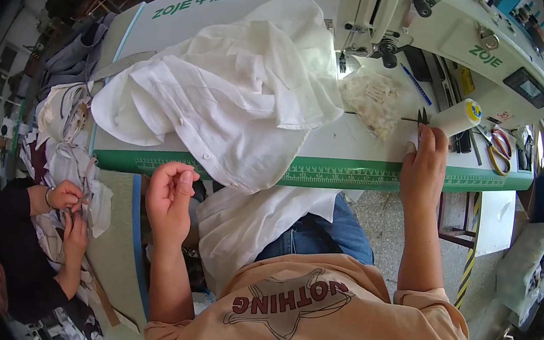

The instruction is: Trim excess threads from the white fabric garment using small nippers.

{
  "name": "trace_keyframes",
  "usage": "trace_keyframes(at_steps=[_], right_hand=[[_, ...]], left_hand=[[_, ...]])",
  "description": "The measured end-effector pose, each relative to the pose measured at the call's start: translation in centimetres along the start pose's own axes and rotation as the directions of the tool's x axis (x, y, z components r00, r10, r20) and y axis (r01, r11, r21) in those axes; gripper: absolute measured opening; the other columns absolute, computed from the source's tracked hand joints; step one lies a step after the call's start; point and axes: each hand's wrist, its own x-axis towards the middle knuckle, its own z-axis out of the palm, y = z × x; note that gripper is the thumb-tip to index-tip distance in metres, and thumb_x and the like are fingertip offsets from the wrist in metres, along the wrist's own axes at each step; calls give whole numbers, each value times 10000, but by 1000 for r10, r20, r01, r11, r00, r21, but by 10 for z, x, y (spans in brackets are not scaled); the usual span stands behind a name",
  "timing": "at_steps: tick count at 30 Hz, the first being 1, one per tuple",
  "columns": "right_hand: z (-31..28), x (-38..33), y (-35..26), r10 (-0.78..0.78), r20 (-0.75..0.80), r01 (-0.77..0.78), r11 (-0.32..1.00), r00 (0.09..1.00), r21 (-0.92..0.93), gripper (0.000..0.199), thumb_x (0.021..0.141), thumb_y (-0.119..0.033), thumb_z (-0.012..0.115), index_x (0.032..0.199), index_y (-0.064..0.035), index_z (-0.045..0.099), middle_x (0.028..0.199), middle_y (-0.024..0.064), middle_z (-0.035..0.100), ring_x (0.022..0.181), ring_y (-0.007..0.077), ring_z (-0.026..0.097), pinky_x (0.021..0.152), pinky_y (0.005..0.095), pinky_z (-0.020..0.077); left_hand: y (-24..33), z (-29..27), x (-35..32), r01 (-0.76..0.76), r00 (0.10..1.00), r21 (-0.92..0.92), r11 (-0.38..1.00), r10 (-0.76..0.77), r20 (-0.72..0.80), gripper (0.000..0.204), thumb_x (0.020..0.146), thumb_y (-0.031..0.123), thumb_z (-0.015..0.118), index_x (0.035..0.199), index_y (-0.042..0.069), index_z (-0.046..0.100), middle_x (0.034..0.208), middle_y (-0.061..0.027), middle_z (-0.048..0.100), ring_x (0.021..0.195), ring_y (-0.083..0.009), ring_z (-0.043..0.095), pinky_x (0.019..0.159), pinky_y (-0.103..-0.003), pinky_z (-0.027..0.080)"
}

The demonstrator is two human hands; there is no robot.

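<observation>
A white shirt with small buttons lies rumpled over the sewing machine's white table, and white cloth hangs from the front edge onto my lap. Just off the table's front edge is my left hand, beside the shirt's near edge. Its fingers are curled with the thumb close to them; whatever may be between them is too small to see. My right hand rests at the table's right part, closed around small dark thread snips whose blades point away from me. Next to it lies a white thread spool.
The sewing machine stands over the table's far right. A clear bag of small pale pieces, a blue pen and scissors with orange handles lie nearby. At left, a co-worker's hands handle cloth beside piled garments.
</observation>
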Motion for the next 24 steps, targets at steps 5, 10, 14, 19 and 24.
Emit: trace_keyframes(at_steps=[5, 10, 14, 19, 24], right_hand=[[0, 0, -20, -191, -107, 160, 956, 976, -247, 399, 755, 57, 549, 1138, -54, 560, 1211, 129, 507, 1054, 331, 527, 884, 373, 451], [5, 22, -73, -331, -34, 321, 877, 943, 358, 248, 753, 29, 571, 979, -52, 636, 1017, 112, 593, 934, 284, 569, 794, 371, 472], [37, 58, -127, -305, 154, 147, 768, 940, 623, 150, 745, -10, 590, 887, -30, 636, 894, 112, 602, 808, 281, 584, 727, 381, 481], [93, 76, -142, -398, 119, 323, 858, 910, 400, 119, 737, -97, 638, 819, -15, 617, 816, 123, 590, 720, 297, 580, 687, 389, 481], [104, 74, -139, -388, 186, 314, 890, 903, 331, 132, 748, -130, 649, 801, -16, 611, 800, 142, 588, 701, 304, 573, 678, 387, 478]], left_hand=[[-7, -17, 2, -43, 997, 49, 998, 46, -55, 127, 926, 128, 556, 993, 25, 587, 877, -8, 593, 684, -32, 454, 592, -165, 367], [-1, -19, 8, 39, 994, -36, 999, -42, -102, 95, 908, 66, 580, 977, 2, 595, 872, -20, 588, 746, -50, 507, 663, -182, 418], [4, -19, 9, -8, 997, -51, 999, 4, -76, 114, 919, 85, 571, 989, 1, 601, 897, -17, 588, 749, -49, 508, 653, -179, 417], [3, -30, 28, -40, 983, 29, 999, 44, -176, 141, 929, 106, 560, 1023, 10, 602, 924, -16, 588, 751, -51, 506, 667, -185, 421], [7, -33, 71, -120, 960, -54, 991, 102, -260, 197, 946, 152, 539, 1063, 10, 607, 949, -30, 599, 792, -74, 535, 741, -228, 447]])
